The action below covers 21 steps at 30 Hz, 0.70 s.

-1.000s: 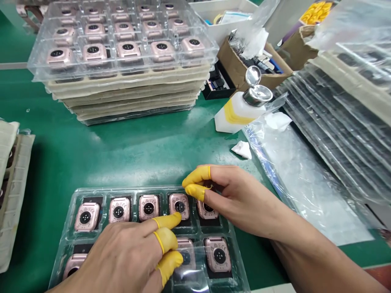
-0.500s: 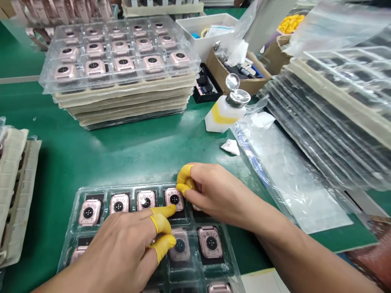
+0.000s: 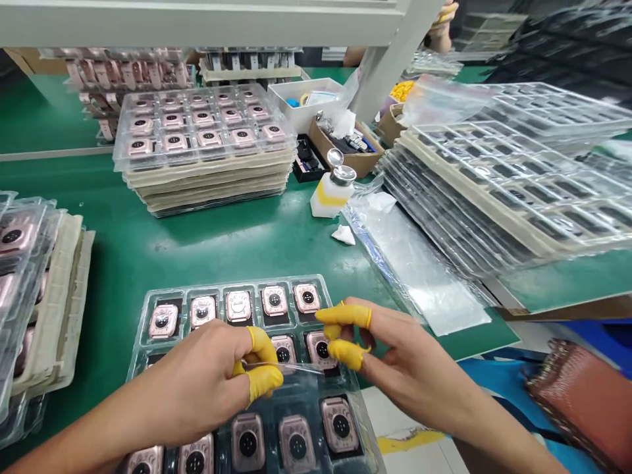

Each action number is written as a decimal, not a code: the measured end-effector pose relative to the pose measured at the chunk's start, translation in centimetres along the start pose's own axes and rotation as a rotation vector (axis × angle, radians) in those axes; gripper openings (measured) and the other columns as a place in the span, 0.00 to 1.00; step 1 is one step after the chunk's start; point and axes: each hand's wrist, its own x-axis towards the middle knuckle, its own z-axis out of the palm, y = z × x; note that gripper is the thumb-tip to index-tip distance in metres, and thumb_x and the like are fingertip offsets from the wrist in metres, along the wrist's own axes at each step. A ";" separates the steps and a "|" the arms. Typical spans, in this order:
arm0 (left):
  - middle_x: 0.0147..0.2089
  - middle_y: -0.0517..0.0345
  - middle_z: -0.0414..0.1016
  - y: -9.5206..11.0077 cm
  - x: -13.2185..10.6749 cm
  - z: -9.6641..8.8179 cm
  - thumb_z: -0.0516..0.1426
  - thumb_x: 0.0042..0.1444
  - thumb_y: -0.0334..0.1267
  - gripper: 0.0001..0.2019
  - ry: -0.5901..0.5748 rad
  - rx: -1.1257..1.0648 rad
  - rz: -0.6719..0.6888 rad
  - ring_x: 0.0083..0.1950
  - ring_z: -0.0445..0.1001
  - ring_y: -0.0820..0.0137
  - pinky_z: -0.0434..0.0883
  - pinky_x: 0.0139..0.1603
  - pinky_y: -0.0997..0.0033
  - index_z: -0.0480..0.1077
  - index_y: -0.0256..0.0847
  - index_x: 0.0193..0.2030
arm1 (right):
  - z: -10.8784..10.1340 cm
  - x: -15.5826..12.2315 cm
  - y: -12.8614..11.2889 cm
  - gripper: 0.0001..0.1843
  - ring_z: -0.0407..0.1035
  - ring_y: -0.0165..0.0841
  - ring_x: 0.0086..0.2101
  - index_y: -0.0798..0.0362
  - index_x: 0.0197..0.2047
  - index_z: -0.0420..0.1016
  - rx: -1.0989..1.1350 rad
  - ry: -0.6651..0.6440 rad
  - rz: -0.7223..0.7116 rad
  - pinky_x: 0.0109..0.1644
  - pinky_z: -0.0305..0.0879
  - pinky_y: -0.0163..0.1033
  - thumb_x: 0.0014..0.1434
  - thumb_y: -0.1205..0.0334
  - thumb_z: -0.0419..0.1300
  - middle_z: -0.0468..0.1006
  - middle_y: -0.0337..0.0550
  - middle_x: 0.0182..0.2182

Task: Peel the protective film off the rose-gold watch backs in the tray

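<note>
A clear plastic tray [image 3: 197, 288] holds several pink smartwatch bodies, their black sensor backs facing up. My left hand [image 3: 217, 375], in yellow finger cots, is over the tray's middle. Its thumb and fingers pinch a thin clear film [image 3: 301, 367], whose free edge reaches right over the watches. My right hand [image 3: 375, 342] hovers at the tray's right edge, thumb and index finger apart. Nearest its fingertips is a watch body [image 3: 320, 349] in the right column. Part of the tray's left side lies hidden under my left arm.
Behind stands a tall stack of watch trays [image 3: 207, 178]; more trays [image 3: 74, 296] lean at left. A white pump bottle [image 3: 328, 197], crumpled tissue [image 3: 344, 234] and clear plastic bags [image 3: 419, 263] lie at right, beside another tray stack [image 3: 459, 210]. Someone's hand [image 3: 441, 26] shows far back.
The view has tilted up. My right hand has left the top-right corner watch and moved toward me, its fingers opening. My left hand has drawn back with the film now visible in its pinch.
</note>
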 end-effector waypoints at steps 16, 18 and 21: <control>0.37 0.60 0.83 1.1 1.7 0.9 0.57 0.65 0.41 0.09 0.038 -0.281 -0.005 0.34 0.72 0.72 0.65 0.33 0.75 0.77 0.40 0.38 | 0.0 -0.8 -0.3 0.05 0.72 0.31 0.34 0.50 0.40 0.79 0.130 -0.081 0.117 0.35 0.68 0.36 0.63 0.67 0.63 0.81 0.39 0.36; 0.36 0.59 0.83 1.2 2.1 0.9 0.57 0.65 0.42 0.11 0.036 -0.260 -0.006 0.33 0.71 0.72 0.65 0.33 0.74 0.78 0.40 0.37 | -0.2 -0.6 -0.1 0.08 0.72 0.32 0.36 0.49 0.44 0.79 0.113 0.002 0.069 0.36 0.69 0.36 0.61 0.68 0.65 0.82 0.40 0.39; 0.34 0.61 0.80 1.5 2.6 0.6 0.56 0.65 0.42 0.12 0.030 -0.194 -0.028 0.29 0.66 0.73 0.61 0.29 0.74 0.79 0.41 0.37 | -0.2 0.1 0.3 0.11 0.72 0.33 0.38 0.49 0.45 0.76 0.118 0.049 -0.032 0.37 0.69 0.36 0.60 0.71 0.63 0.81 0.41 0.40</control>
